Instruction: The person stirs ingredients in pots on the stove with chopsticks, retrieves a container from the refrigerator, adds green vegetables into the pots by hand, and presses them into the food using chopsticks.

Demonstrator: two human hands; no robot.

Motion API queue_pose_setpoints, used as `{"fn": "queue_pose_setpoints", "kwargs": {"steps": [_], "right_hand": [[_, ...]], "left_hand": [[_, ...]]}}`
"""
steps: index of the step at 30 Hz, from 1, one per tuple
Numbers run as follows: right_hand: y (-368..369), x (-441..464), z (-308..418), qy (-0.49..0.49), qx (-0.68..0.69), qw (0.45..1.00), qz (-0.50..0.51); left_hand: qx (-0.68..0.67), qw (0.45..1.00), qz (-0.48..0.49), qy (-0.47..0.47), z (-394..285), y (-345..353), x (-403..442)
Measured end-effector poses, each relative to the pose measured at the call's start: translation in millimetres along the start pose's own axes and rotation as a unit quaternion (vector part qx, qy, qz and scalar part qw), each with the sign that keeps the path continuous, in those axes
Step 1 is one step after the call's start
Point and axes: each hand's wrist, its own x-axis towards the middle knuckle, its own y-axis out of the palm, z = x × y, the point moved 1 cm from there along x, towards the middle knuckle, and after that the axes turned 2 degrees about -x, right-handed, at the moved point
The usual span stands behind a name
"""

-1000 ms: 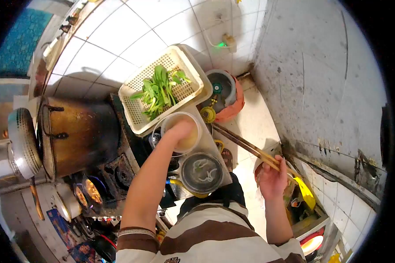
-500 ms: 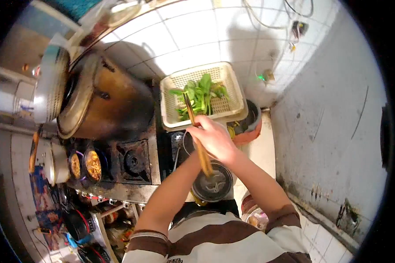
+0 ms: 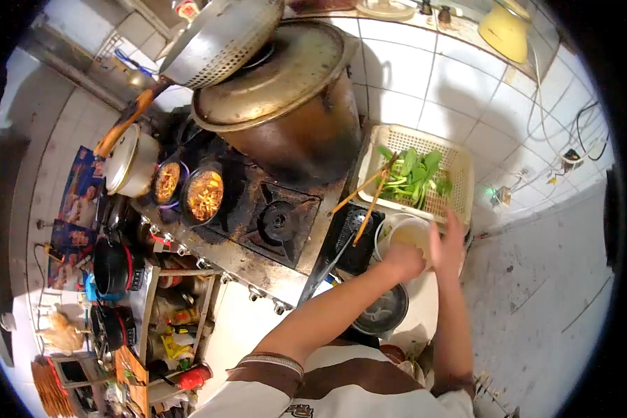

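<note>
My left hand [image 3: 405, 262] is closed at the near rim of a white bowl [image 3: 412, 232], and its fingertips are partly hidden. My right hand [image 3: 447, 244] is at the bowl's right side, fingers stretched out and apart. Another pale round rim [image 3: 382, 240] shows just left of the bowl. A pair of long wooden chopsticks [image 3: 373, 198] lies apart from my hands, tips on the edge of a cream plastic basket [image 3: 462, 166]. Green leafy vegetables [image 3: 414, 174] lie in the basket. Below my left forearm is a dark round pot [image 3: 386, 311] with a clear-looking surface.
A stove [image 3: 306, 237] stands left, with a burner [image 3: 280, 220], two small pots of food [image 3: 205, 195] and a large lidded stockpot [image 3: 306, 132]. On its lid rests a perforated strainer [image 3: 226, 42]. A ladle [image 3: 320, 279] lies beside the stove.
The chopsticks have left my hand and now lie against the basket. Both hands have come to the white bowl. The view has turned left, showing more of the stove and shelf.
</note>
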Motion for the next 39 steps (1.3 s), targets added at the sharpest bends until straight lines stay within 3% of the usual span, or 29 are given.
{"fn": "queue_pose_setpoints", "kwargs": {"steps": [1, 2, 3, 5, 8, 11, 14, 17, 18, 21, 24, 25, 26, 27, 29, 31, 36, 39], "right_hand": [[-9.1, -14.8, -19.0, 0.106, 0.057, 0.988, 0.095], [-16.4, -32.0, -29.4, 0.213, 0.11, 0.952, 0.189], [-18.9, -46.1, -29.4, 0.312, 0.224, 0.898, 0.214], [-18.2, -66.0, -25.6, 0.482, 0.431, 0.722, 0.247], [-0.8, -80.1, -33.6, 0.449, 0.443, 0.751, 0.195], [12.8, -89.5, -43.6, 0.431, 0.438, 0.774, 0.156], [-4.2, -91.4, -31.0, 0.42, 0.488, 0.755, 0.122], [-27.1, -90.3, -15.7, 0.377, 0.484, 0.785, 0.08], [-30.1, -93.9, -17.8, 0.408, 0.486, 0.771, 0.061], [-50.3, -108.0, -29.0, 0.415, 0.457, 0.786, 0.04], [-81.8, -131.0, -19.8, 0.394, 0.474, 0.786, -0.041], [-91.6, -141.1, -17.8, 0.38, 0.479, 0.789, -0.061], [-101.1, -152.6, -15.2, 0.366, 0.483, 0.792, -0.083], [-110.9, -164.2, -7.7, 0.352, 0.486, 0.793, -0.107], [-135.7, -186.2, 17.7, 0.37, 0.463, 0.798, -0.106], [-156.6, -212.8, 48.9, 0.395, 0.44, 0.796, -0.131], [-162.9, -298.4, 132.0, 0.434, 0.413, 0.763, -0.242], [-165.5, -364.0, 159.3, 0.467, 0.401, 0.743, -0.265]], "left_hand": [[0.025, 1.0, 0.004, -0.005, -2.1, -7.4, -3.8], [0.092, 0.994, 0.009, 0.055, 4.8, 5.9, 0.8], [0.087, 0.995, 0.004, 0.039, 6.7, 12.4, 3.2], [0.079, 0.997, -0.005, 0.009, 7.4, 18.9, 5.1], [0.036, 0.999, -0.029, -0.016, 1.4, 11.8, 0.1], [0.068, 0.994, -0.07, 0.039, 6.5, 17.9, -1.6], [0.034, 0.997, -0.044, 0.052, -0.8, 5.9, -11.8], [-0.055, 0.934, -0.313, 0.165, -1.1, -3.2, -56.4], [-0.096, 0.929, -0.301, 0.19, 1.2, -14.2, -82.6], [-0.155, 0.921, -0.316, 0.167, 38.3, -14.6, -159.1], [-0.143, 0.913, -0.382, -0.007, 112.6, 4.3, -254.8], [-0.214, 0.89, -0.381, -0.126, 139.9, 13.8, -288.4], [-0.337, 0.818, -0.418, -0.205, 158.9, 9.9, -318.5], [-0.362, 0.73, -0.552, -0.175, 202.7, 32.8, -336.2], [-0.584, 0.54, -0.528, -0.298, 257.3, 32.7, -380.6], [-0.75, 0.336, -0.478, -0.311, 310.1, 49.6, -403.4], [-0.908, 0.245, -0.29, -0.178, 370.4, 62.1, -409.5], [-0.934, 0.246, -0.242, -0.095, 381.1, 67.5, -419.3]]}}
